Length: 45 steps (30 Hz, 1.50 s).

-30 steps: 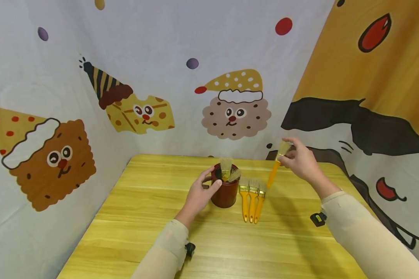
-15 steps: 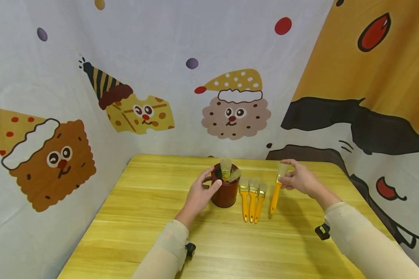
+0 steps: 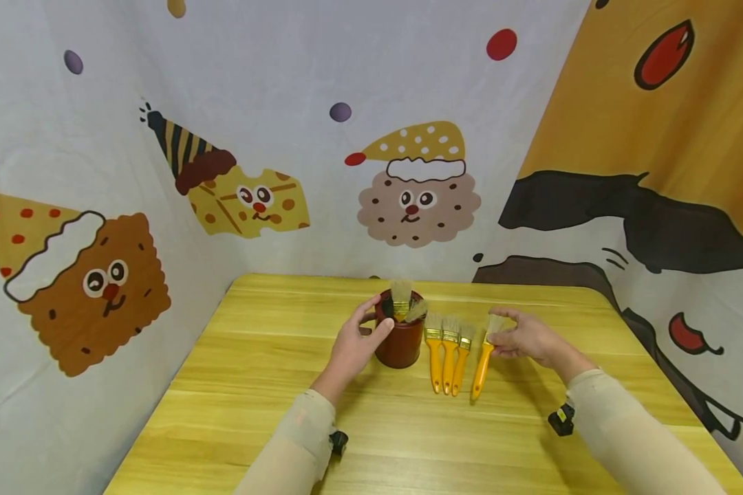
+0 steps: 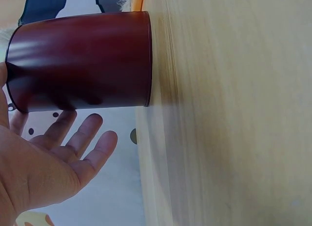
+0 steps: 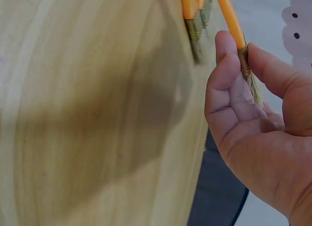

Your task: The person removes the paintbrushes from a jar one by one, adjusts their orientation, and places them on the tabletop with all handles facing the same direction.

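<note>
- Right hand (image 3: 526,339) pinching a yellow-handled flat paintbrush with pale bristles (image 3: 483,359) at the metal ferrule, thumb and forefinger closed on it; grip confirmed in the right wrist view (image 5: 242,55).
- Held brush slanted, handle end down toward the yellow wooden tabletop (image 3: 272,385); contact of handle tip with the wood not resolvable.
- Just left of the pinch: row of three more yellow-handled paintbrushes (image 3: 446,350) lying flat side by side, bristles pointing away from the person. Held brush close beside the row, apparently not touching it.
- Left hand (image 3: 354,344) cupped round the side of a dark red cylindrical pot (image 3: 400,337), thumb at the rim, fingers curved about the far wall. Left wrist view shows palm and fingers (image 4: 58,162) loosely spread beside the pot (image 4: 83,60), so firmness of hold unclear.
- Pot upright on the table, directly left of the brush row; inside it, two further pale-bristled brushes (image 3: 402,299) standing bristles up.
- Pot between the two hands; hands well apart.
- Behind the table: white cloth backdrop printed with cartoon biscuit figures in party hats (image 3: 417,189).
</note>
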Motion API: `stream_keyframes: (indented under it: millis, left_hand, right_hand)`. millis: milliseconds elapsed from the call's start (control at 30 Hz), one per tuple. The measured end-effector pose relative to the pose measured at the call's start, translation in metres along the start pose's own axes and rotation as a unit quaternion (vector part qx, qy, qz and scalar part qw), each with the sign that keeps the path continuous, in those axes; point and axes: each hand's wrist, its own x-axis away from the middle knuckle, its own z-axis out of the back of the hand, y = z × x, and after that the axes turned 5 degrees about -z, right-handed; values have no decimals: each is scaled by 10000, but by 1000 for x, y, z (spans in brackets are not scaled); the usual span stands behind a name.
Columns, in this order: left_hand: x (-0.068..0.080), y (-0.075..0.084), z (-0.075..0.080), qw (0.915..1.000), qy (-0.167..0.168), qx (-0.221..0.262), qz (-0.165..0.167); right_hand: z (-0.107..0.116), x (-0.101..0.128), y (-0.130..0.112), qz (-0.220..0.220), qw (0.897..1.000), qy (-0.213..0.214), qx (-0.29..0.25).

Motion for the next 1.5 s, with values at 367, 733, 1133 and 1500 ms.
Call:
stream_keyframes:
  millis: [367,733,1133,1500]
  left_hand:
    - [1,-2,0,10000,20,27,7]
    - [1,-1,1,10000,-59,25,-25]
    - [1,-2,1,10000,-48,41,-20]
    - [0,-3,0,9999,-19,53,-126]
  right_hand:
    - [-5,-17,19,-75,9996,-256,-130]
    - [-13,-29,24,-302,9986,-30,423]
    - [-19,-26,20,-259,9940,162,1048]
    - [-25,-26,18,-123,9908,230,1326]
